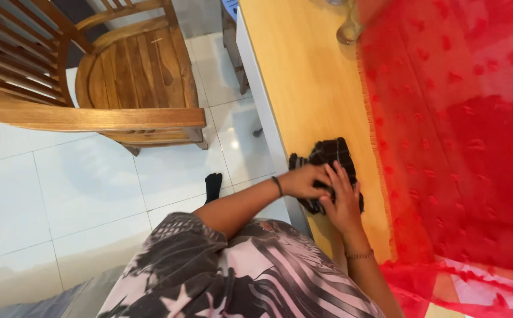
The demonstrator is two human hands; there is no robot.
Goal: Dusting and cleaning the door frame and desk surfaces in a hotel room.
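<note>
A small dark, fringed piece of cloth [329, 152] lies bunched on the wooden table [303, 82], close to its left edge. My left hand [307, 179] reaches across from the left and grips the near part of the cloth. My right hand [343, 200] lies flat over the same cloth, fingers spread and pressing down on it. Both wrists wear thin bands. A sheer red fabric [462, 135] with small raised dots covers the right part of the table, its fringed edge just right of my hands.
A wooden armchair [121, 76] stands on the white tiled floor [62, 188] to the left of the table. A glass object [349, 29] stands at the table's far end by the red fabric. My foot in a dark sock [213, 186] shows below the table edge.
</note>
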